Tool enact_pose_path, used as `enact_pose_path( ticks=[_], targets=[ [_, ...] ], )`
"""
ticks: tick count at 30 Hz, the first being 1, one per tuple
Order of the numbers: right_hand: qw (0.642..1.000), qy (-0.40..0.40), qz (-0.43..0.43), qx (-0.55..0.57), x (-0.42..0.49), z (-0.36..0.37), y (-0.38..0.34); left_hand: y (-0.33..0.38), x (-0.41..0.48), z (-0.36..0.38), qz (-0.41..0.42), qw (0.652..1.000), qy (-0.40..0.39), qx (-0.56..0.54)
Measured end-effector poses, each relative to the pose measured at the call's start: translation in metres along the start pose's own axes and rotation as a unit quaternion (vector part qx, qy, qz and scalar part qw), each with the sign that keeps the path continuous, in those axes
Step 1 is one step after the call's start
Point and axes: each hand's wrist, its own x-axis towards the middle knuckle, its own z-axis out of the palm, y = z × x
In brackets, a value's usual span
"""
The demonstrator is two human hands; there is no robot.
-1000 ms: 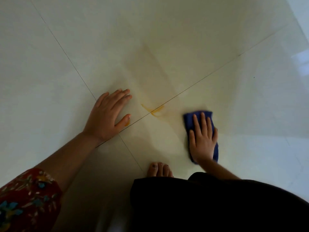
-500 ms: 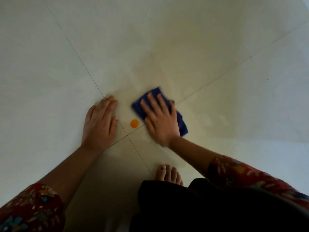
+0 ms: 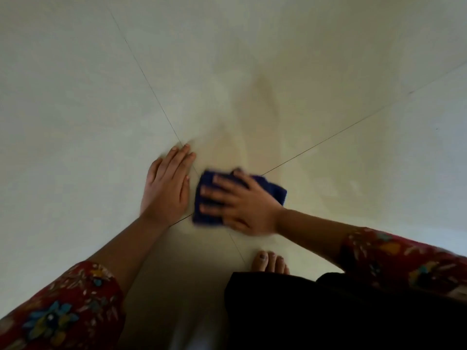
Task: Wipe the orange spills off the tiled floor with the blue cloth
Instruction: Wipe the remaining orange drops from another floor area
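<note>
Head view, looking down: the left hand (image 3: 166, 188) is resting palm-down on the pale tiled floor (image 3: 75, 122), its straight fingers (image 3: 177, 160) lying close together and pointing away from the body, the forearm running back to a red floral sleeve (image 3: 63, 311). The right hand (image 3: 242, 205) is pressing flat on the folded blue cloth (image 3: 274, 192), its fingers (image 3: 217, 195) extending straight, slightly apart, and pointing left toward the other hand; nothing is being pinched or curled around. The right forearm is reaching in from the right side, wearing a matching sleeve (image 3: 391, 258). The cloth is lying on the floor where two grout lines (image 3: 328, 145) are crossing, just beside the left hand, with its edges showing past the fingertips and behind the knuckles. The right hand and cloth are appearing motion-blurred. A faint yellowish film (image 3: 252, 137) is covering the tile beyond both hands. Bare toes (image 3: 270, 261) are showing below the right wrist, at the hem of a dark garment (image 3: 328, 311).
</note>
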Motion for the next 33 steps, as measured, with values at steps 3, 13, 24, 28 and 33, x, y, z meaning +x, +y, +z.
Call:
enact_pose_path(
  ticks=[3,13,24,28,33],
  targets=[
    [0.991,-0.020,-0.132,-0.013,-0.045,0.003,0.024,0.002,0.000,-0.001,-0.005,1.000,0.001,-0.007],
    [0.989,0.025,0.144,-0.028,0.023,-0.008,0.033,0.003,0.000,-0.004,-0.021,0.999,0.005,-0.042],
    [0.920,0.066,0.386,0.014,0.067,-0.039,0.138,-0.011,0.034,-0.019,-0.180,0.976,0.070,-0.101],
    [0.957,0.074,0.280,0.008,0.136,-0.038,0.095,-0.035,0.044,-0.028,-0.235,0.966,0.073,-0.076],
    [0.997,0.059,0.048,-0.028,0.149,-0.036,0.098,-0.074,0.038,-0.039,-0.324,0.938,0.100,-0.068]
  ],
)
